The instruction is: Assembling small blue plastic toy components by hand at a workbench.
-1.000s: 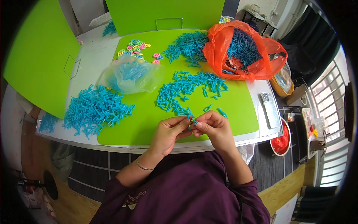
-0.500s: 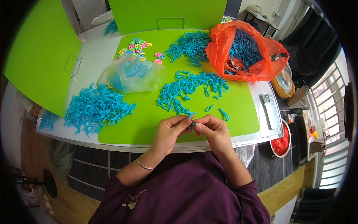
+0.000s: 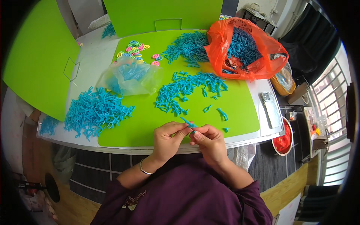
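Close together over the near edge of the green mat (image 3: 150, 137), my left hand (image 3: 168, 139) and my right hand (image 3: 210, 140) both pinch small blue plastic pieces. A slim blue plastic piece (image 3: 186, 121) sticks out between the fingertips, pointing away to the upper left. The part under my fingers is hidden, so how the pieces join cannot be told. Just beyond my hands lies a curved heap of loose blue plastic pieces (image 3: 168, 95). A few single pieces, such as a forked one (image 3: 207, 108) and a longer one (image 3: 222, 114), lie right of it.
A larger blue heap (image 3: 95, 110) lies left, beside a translucent bag (image 3: 131, 77). Colourful plastic rings (image 3: 134, 48) sit behind it. A red plastic bag (image 3: 217, 48) of darker blue pieces stands far right, near a phone (image 3: 270, 108). Green boards (image 3: 41, 60) rise left and behind.
The blue piece at my fingertips has turned and now points up and left. My fingers have shifted slightly around it. The whole view has moved a little.
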Action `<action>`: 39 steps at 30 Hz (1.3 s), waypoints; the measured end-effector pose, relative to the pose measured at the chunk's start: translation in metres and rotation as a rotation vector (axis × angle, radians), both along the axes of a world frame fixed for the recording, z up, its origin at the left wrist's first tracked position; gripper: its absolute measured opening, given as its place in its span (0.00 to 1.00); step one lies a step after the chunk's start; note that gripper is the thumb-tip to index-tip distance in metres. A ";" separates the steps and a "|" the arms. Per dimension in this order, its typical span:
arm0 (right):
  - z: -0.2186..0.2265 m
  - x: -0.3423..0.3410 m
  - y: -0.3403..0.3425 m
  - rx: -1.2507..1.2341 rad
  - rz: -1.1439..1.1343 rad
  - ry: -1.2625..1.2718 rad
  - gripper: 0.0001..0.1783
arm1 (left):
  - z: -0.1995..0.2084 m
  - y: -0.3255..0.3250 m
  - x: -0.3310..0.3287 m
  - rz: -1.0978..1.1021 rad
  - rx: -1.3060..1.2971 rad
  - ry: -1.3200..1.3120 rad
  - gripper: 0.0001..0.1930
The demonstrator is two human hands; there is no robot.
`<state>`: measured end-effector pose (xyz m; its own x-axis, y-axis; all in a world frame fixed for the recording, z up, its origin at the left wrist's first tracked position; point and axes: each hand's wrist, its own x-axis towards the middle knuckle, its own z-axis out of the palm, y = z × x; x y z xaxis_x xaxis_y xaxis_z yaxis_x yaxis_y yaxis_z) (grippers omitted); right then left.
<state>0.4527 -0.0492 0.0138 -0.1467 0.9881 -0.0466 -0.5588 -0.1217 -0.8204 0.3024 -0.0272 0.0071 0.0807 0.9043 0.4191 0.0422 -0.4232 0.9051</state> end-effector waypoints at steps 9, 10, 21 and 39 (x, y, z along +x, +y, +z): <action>0.004 0.001 -0.001 -0.003 -0.001 -0.029 0.04 | 0.003 -0.004 -0.003 0.010 0.106 0.076 0.04; 0.005 0.001 -0.001 -0.037 0.032 0.026 0.04 | 0.001 -0.004 -0.003 -0.003 0.073 0.041 0.04; 0.001 -0.006 0.003 0.096 -0.060 -0.167 0.09 | 0.011 0.000 -0.002 -0.228 -0.154 -0.239 0.20; 0.035 0.072 0.058 0.372 -0.153 -1.139 0.10 | 0.023 0.030 -0.140 0.636 -0.008 0.238 0.15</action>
<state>0.5247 0.0091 0.0491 -0.0872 0.9720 0.2182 0.5195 0.2313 -0.8226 0.1627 0.0030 0.0304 -0.3790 0.8093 0.4488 0.4795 -0.2431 0.8432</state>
